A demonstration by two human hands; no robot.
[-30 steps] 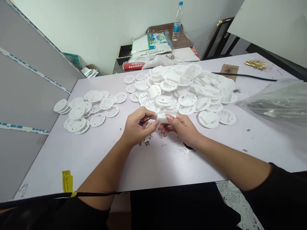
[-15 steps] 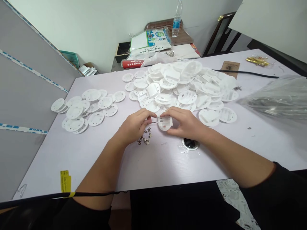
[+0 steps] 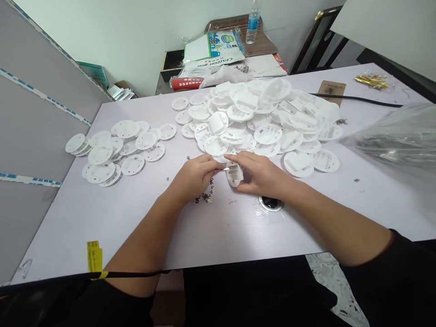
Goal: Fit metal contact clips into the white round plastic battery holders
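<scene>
My right hand [image 3: 260, 175] grips a white round plastic part [image 3: 234, 175] by its edge, thumb below and fingers above, with its ribbed side showing. Close on its left, my left hand [image 3: 199, 178] pinches a thin metal piece [image 3: 225, 169] whose tip reaches over the part. Small metal pieces [image 3: 206, 197] lie on the table just below my left hand. Beyond both hands rises a large heap of white round parts [image 3: 245, 102]. A smaller group of the same parts [image 3: 102, 154] lies to the left.
A round black-centred fitting [image 3: 270, 203] is set in the table [image 3: 204, 240] beside my right wrist. Clear plastic bag [image 3: 395, 136] at the right. Black cable [image 3: 361, 99] at the back right, another [image 3: 132, 274] along the front edge. Bottle [image 3: 252, 22] behind.
The white part in my right hand has tilted and now appears narrower. My left hand has shifted slightly towards it with the thin piece. The whole view has shifted a little.
</scene>
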